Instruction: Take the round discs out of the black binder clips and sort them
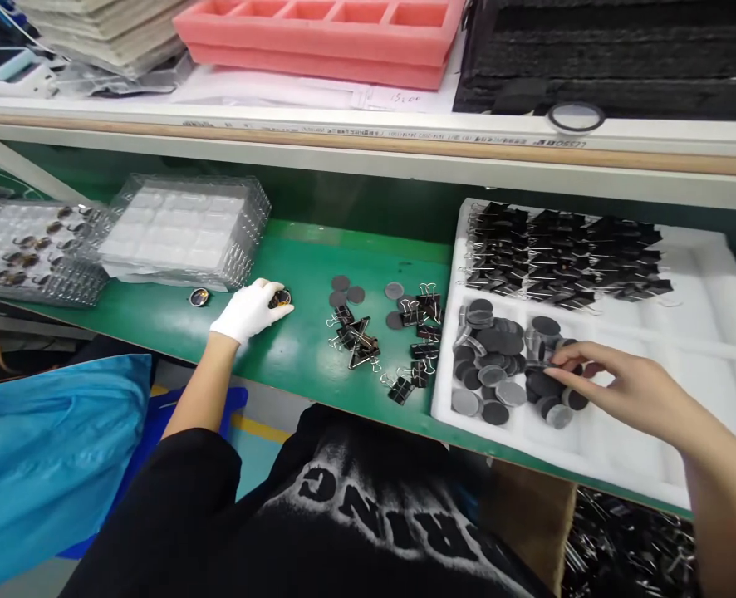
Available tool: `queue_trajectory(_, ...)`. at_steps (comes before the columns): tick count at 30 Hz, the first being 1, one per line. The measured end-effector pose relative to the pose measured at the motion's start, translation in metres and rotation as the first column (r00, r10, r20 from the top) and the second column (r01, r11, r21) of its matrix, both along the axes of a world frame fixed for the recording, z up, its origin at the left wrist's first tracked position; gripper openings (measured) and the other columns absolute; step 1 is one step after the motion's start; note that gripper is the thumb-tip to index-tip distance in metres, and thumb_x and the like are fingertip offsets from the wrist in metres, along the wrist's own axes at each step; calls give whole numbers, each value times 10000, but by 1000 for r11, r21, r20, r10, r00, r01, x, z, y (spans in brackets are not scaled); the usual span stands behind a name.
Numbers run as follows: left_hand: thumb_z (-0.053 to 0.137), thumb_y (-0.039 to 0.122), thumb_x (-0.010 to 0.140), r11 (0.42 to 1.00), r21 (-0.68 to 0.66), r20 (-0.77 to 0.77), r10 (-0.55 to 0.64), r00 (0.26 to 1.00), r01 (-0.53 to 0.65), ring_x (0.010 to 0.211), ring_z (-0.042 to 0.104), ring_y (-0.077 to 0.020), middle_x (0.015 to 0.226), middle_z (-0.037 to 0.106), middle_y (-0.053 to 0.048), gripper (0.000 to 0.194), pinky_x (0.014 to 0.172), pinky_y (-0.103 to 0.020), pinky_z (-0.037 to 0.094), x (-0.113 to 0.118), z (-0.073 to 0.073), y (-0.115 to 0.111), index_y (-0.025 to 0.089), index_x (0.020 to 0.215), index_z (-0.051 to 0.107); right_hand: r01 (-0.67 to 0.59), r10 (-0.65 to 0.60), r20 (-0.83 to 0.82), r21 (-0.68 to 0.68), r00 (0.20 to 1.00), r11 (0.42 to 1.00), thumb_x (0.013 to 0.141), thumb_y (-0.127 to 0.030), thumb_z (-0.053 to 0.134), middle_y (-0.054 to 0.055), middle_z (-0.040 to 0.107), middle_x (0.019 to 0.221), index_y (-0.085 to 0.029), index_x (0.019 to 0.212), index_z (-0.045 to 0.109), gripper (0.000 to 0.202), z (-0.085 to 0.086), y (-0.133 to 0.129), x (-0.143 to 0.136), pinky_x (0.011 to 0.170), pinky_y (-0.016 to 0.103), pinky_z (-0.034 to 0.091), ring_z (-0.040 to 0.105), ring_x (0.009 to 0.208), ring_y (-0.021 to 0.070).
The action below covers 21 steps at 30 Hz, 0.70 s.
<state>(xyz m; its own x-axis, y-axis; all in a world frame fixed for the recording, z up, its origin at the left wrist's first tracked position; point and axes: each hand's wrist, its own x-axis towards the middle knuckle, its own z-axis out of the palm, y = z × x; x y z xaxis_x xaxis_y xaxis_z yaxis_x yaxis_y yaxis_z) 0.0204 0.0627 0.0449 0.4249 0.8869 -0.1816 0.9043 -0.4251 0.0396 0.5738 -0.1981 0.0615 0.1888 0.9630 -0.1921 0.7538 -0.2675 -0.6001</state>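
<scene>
My left hand (pixel 249 310), in a white glove, has its fingers closed round a small round part (pixel 280 299) with a dark rim on the green bench. A similar round part (pixel 199 296) lies to its left. Bare and bent over the white foam tray (pixel 630 432), my right hand (pixel 598 378) pinches a thin dark disc (pixel 546 364) above a pile of grey and black discs (pixel 491 353). Black binder clips (pixel 355 336) and a few loose discs (pixel 355 295) lie on the bench between my hands.
Rows of binder clips (pixel 561 253) fill the tray's back. Clear plastic trays (pixel 174 228) stand at left, beside a person in blue (pixel 62 448). A shelf edge (pixel 368 154) crosses above the bench, carrying pink foam (pixel 318 54) and a round ring (pixel 576 117). More clips (pixel 630 544) lie below.
</scene>
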Motion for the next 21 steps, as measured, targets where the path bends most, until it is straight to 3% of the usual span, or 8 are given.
queue_trajectory(3, 648, 527, 944, 996, 73, 83, -62, 995, 56, 1197, 680, -352, 1324, 688, -193, 683, 1050, -459, 529, 13, -2, 1, 119, 1484, 557, 217, -213, -53, 76, 976, 973, 699, -620, 796, 73, 788, 853, -382, 807, 747, 265, 9, 4, -12, 711, 543, 598, 729, 705, 326)
queue_trajectory(5, 684, 519, 918, 990, 130, 225, -88, 970, 60, 1190, 685, -324, 1315, 698, -186, 763, 1042, -439, 550, 30, -2, -2, 112, 1534, 489, 379, -353, -158, 193, 922, 905, 694, -556, 831, 88, 787, 846, -335, 851, 755, 281, 17, 10, -32, 751, 540, 626, 756, 739, 328)
queue_trajectory(7, 715, 537, 893, 981, 179, 369, -134, 920, 71, 1130, 707, -283, 1293, 711, -162, 826, 1002, -406, 580, 54, 2, -9, 128, 1558, 445, 449, -364, -315, 262, 876, 854, 720, -498, 857, 91, 787, 857, -288, 900, 758, 294, 26, 21, -62, 759, 508, 652, 776, 758, 312)
queue_trajectory(9, 731, 542, 878, 966, 218, 453, -224, 863, 137, 1067, 726, -260, 1261, 724, -144, 857, 953, -388, 603, 87, 9, -22, 141, 1569, 421, 418, -260, -481, 258, 838, 871, 751, -469, 877, 72, 782, 859, -258, 913, 744, 297, 32, 37, -98, 738, 455, 669, 779, 738, 271)
queue_trajectory(12, 714, 493, 892, 908, 277, 474, -414, 777, 315, 1006, 749, -260, 1193, 745, -132, 805, 870, -376, 617, 137, 22, -47, 142, 1557, 424, 315, -90, -720, 185, 688, 931, 777, -496, 896, 40, 764, 835, -243, 919, 716, 341, 34, 63, -142, 689, 381, 665, 773, 697, 221)
queue_trajectory(16, 687, 418, 917, 829, 373, 474, -557, 682, 417, 945, 772, -268, 1126, 760, -136, 758, 820, -373, 613, 179, 33, -74, 125, 1557, 407, 216, -71, -846, 53, 528, 975, 700, -511, 961, 22, 746, 762, -219, 878, 685, 439, 32, 84, -166, 592, 310, 613, 764, 662, 202)
queue_trajectory(21, 676, 444, 948, 790, 402, 481, -613, 627, 464, 961, 776, -276, 1115, 760, -139, 767, 817, -381, 615, 193, 27, -83, 125, 1578, 377, 188, -72, -823, 43, 563, 981, 691, -487, 971, 13, 739, 783, -233, 879, 694, 421, 26, 86, -165, 601, 335, 614, 730, 632, 185)
